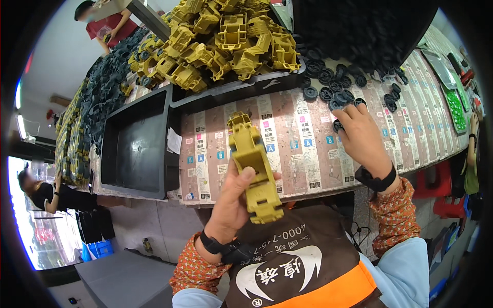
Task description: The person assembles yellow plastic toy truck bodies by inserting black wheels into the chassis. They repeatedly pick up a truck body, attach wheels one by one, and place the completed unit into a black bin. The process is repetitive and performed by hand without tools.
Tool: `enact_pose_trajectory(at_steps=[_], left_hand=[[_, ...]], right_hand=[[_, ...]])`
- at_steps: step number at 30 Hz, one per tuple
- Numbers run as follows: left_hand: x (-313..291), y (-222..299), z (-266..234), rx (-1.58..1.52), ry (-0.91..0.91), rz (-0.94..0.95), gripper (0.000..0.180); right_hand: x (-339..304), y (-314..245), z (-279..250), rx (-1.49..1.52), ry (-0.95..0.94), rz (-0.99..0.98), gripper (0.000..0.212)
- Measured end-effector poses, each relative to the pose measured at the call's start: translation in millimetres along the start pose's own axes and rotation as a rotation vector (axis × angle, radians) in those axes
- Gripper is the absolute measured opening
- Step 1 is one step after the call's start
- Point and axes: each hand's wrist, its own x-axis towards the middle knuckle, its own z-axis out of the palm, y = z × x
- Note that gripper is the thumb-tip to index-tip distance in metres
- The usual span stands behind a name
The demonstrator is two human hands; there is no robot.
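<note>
My left hand [232, 197] is wrapped round a yellow plastic toy vehicle body [255, 164], held tilted above the table's front edge, with the thumb on its side. Further right, my right hand [362, 134] reaches over the tabletop with its fingers bent. A small black toy wheel [337, 126] sits between its thumb and fingertips. Just beyond those fingers lie several loose black wheels [326, 94], scattered on the table. They spread out from a dark mass of wheels [359, 36] at the back.
Yellow bodies [205, 46] heap high in a black tray at the back. A black bin [167, 149] stands left. Dark parts [110, 87] pile beyond it. Printed sheeting covers the table [303, 169]. Two people [113, 25] [46, 195] work at left; red stools [436, 179] stand right.
</note>
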Motion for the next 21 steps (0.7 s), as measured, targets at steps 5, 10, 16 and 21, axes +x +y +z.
enact_pose_trajectory(at_steps=[5,10,16,21], left_hand=[[-0.4,12.4,4.4,-0.008,-0.019,0.066,0.063],[-2.8,12.0,2.8,-0.025,0.030,0.050,0.060],[-2.2,9.7,-3.0,-0.059,0.024,0.077,0.057],[1.8,3.6,-2.4,-0.158,0.065,0.152,0.054]], right_hand=[[-1.9,9.7,16.9,-0.073,-0.083,-0.066,0.028],[-8.7,13.0,25.5,-0.061,-0.059,-0.106,0.039],[-18.0,21.8,11.3,0.037,-0.106,-0.066,0.036],[-15.5,-9.4,-5.6,0.306,-0.096,0.087,0.022]])
